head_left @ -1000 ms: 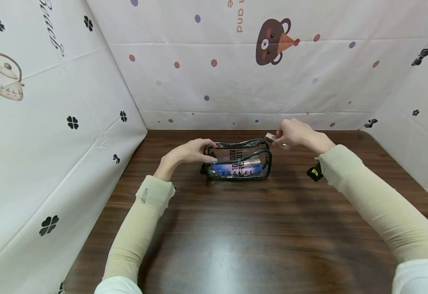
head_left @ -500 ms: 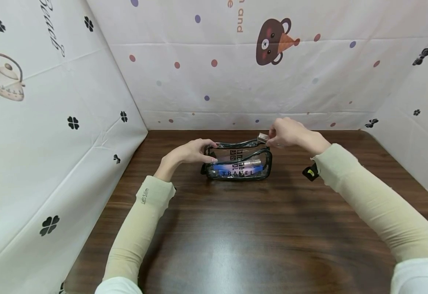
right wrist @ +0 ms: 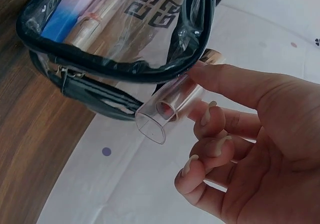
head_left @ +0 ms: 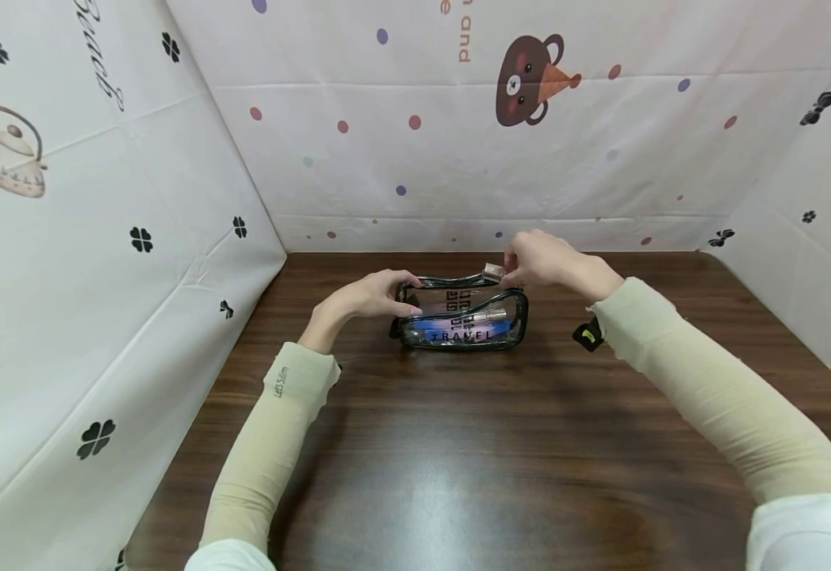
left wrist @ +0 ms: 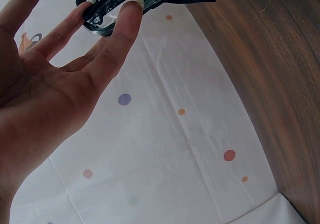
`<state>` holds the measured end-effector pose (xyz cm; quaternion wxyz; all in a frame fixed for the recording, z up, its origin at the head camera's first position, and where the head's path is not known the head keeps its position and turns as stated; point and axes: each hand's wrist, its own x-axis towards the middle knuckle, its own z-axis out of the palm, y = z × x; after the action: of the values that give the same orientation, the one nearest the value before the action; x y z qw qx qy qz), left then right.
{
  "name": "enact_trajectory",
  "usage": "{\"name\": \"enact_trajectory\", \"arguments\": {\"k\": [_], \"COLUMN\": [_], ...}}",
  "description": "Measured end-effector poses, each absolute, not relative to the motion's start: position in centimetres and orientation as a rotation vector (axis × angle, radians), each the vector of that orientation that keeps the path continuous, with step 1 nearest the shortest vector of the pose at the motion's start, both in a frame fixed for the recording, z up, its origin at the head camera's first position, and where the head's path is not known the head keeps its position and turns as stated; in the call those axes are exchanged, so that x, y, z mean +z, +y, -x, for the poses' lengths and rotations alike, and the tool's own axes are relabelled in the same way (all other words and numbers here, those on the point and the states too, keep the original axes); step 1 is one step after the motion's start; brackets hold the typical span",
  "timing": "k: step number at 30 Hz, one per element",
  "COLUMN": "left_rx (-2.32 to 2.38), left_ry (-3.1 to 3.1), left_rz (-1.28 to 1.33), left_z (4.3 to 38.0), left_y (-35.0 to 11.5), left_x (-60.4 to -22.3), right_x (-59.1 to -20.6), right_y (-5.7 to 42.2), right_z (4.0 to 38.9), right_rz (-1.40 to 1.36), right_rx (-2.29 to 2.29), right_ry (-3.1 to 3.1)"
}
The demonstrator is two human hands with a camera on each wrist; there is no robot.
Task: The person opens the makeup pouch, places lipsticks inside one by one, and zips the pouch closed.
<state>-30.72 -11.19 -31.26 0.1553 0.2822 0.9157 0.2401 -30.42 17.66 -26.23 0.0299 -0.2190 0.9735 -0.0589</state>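
Observation:
A clear pouch (head_left: 525, 321) with black trim and the word TRAVEL stands on the table, its top gaping. My left hand (head_left: 369, 295) holds its left end, thumb at the front rim and fingers at the back rim. In the left wrist view, fingertips meet the black edge (left wrist: 102, 22). My right hand (head_left: 544, 260) pinches a lipstick tube (right wrist: 185, 97) with a transparent end and a rose-gold body, right at the pouch's back rim. Inside the pouch lie a blue-and-pink item (right wrist: 62, 22) and a shiny metallic tube (right wrist: 87, 32).
The dark wooden table (head_left: 415, 444) runs up to white printed cloth walls at the back (head_left: 358, 174) and both sides. A black strap piece with a yellow mark (head_left: 588, 335) hangs at my right wrist.
My right hand has moved left with the lipstick tube, from beyond the pouch's right end to over its back rim. The left hand and pouch have stayed put.

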Motion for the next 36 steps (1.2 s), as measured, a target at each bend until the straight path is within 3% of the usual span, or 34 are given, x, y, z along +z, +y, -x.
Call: {"name": "enact_trajectory", "arguments": {"k": [24, 36], "left_rx": [0.71, 0.705], "left_ry": [2.607, 2.597], "left_rz": [-0.821, -0.828], "left_z": [30.6, 30.6], "left_y": [-11.2, -11.3], "left_x": [-31.2, -31.2], "right_x": [-26.7, -27.5], "right_y": [16.3, 19.3], "right_z": [30.3, 30.7], "right_rz": [0.75, 0.627], "right_rx": [-0.178, -0.295], "right_ry": [2.994, 3.031]}}
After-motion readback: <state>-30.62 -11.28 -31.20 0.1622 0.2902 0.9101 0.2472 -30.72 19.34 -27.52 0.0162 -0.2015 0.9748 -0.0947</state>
